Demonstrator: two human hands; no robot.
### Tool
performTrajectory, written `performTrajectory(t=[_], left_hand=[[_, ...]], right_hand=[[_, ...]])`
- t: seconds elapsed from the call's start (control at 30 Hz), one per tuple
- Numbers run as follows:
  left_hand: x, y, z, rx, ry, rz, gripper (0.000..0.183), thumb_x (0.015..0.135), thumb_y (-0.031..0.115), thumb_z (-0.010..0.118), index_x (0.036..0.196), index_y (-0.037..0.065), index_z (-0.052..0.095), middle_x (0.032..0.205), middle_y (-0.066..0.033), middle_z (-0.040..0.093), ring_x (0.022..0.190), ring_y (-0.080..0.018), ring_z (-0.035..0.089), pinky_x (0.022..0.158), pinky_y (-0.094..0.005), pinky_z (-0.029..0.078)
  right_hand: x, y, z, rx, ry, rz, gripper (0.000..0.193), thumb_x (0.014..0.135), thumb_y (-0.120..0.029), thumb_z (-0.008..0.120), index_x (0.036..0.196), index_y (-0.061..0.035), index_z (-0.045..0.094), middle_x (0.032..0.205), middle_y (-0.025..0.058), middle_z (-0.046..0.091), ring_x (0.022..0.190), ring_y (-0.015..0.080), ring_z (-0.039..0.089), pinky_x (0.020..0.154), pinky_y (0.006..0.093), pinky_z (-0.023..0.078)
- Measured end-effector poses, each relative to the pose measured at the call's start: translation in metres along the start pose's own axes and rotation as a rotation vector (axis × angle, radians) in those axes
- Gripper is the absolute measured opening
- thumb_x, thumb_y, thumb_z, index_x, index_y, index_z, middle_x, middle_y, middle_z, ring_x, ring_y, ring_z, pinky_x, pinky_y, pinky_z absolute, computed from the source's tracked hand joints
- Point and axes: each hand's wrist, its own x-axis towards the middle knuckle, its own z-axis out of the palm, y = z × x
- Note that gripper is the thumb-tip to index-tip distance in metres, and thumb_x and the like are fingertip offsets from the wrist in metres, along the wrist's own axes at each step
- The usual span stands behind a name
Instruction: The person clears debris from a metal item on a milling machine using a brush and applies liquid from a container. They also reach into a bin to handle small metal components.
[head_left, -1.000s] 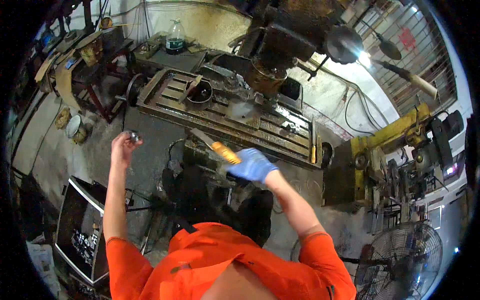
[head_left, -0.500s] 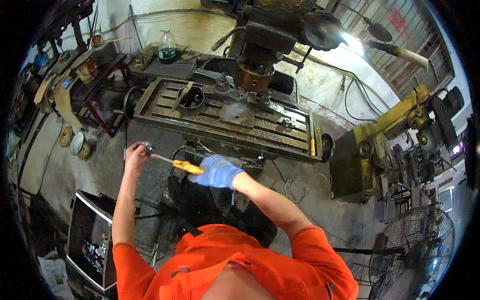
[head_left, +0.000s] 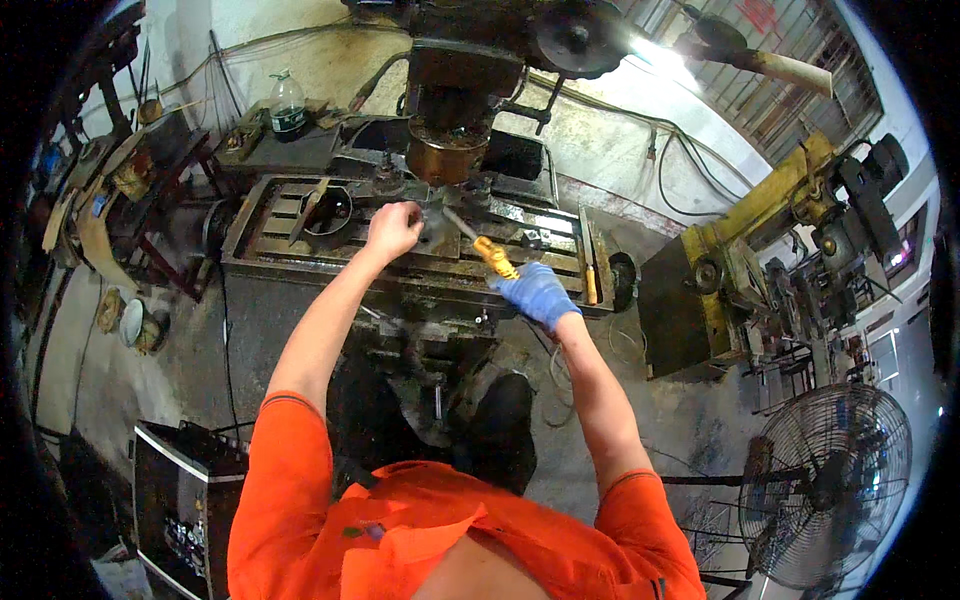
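My bare left hand (head_left: 392,233) is over the machine's slotted metal table (head_left: 545,272), near the spindle head (head_left: 447,152). Its fingers are pinched together; whatever they hold is too small and blurred to name. In a blue glove, my right hand (head_left: 540,295) grips a yellow-handled tool (head_left: 494,257). Its slim grey shaft points up and left, toward the spot below the spindle, with its tip a little right of my left fingertips. A round dark pot (head_left: 330,222) stands on the table to the left, a flat stick (head_left: 307,213) leaning across it.
Another yellow-handled tool (head_left: 591,286) lies at the table's right end, near a small metal block (head_left: 537,239). A plastic bottle (head_left: 287,110) stands on the back bench. A yellow-and-dark machine (head_left: 700,285) and a caged fan (head_left: 828,485) are to the right; an open box (head_left: 180,500) is lower left.
Both hands have moved forward and to the right, from in front of the table to above it. The yellow-handled tool moved with my right hand and now tilts more steeply.
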Motion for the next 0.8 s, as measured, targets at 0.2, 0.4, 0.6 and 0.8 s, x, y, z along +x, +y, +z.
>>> performTrajectory(t=[0.2,0.4,0.6,0.8], left_hand=[[0.005,-0.002,0.008,0.209,-0.025,0.101,0.022,0.070,0.016,0.058,0.091,0.011,0.061,0.091,-0.0115,0.060,0.084,-0.0301,0.058,0.071,-0.0410,0.047],[0.014,-0.010,0.025,0.185,0.050,0.124,0.016,0.071,0.018,0.057,0.085,0.011,0.061,0.081,-0.0120,0.062,0.075,-0.0307,0.059,0.065,-0.0424,0.047],[0.026,-0.013,0.038,0.169,0.132,0.164,0.016,0.072,0.019,0.058,0.086,0.013,0.061,0.080,-0.0115,0.062,0.076,-0.0304,0.059,0.065,-0.0419,0.047],[0.033,0.002,0.044,0.228,0.183,-0.106,0.035,0.072,0.026,0.062,0.099,0.004,0.055,0.073,-0.0156,0.061,0.069,-0.0335,0.060,0.060,-0.0440,0.047]], right_hand=[[-0.002,0.047,0.041,0.716,0.128,-0.190,0.029,0.066,-0.018,0.075,0.088,-0.0011,0.066,0.077,0.0024,0.066,0.068,0.0060,0.056,0.062,0.0246,0.045],[0.010,0.074,0.114,0.291,0.115,0.054,0.045,0.063,-0.036,0.071,0.089,-0.0005,0.064,0.083,0.0149,0.064,0.075,0.0258,0.062,0.069,0.0313,0.047],[-0.024,0.067,0.093,0.307,0.214,0.111,0.052,0.064,-0.038,0.069,0.097,0.0020,0.061,0.092,0.0181,0.063,0.088,0.0259,0.061,0.078,0.0316,0.047],[-0.061,0.083,0.015,0.429,0.326,0.090,0.034,0.070,-0.021,0.067,0.094,0.0030,0.063,0.083,0.0133,0.065,0.077,0.0175,0.061,0.070,0.0274,0.048]])
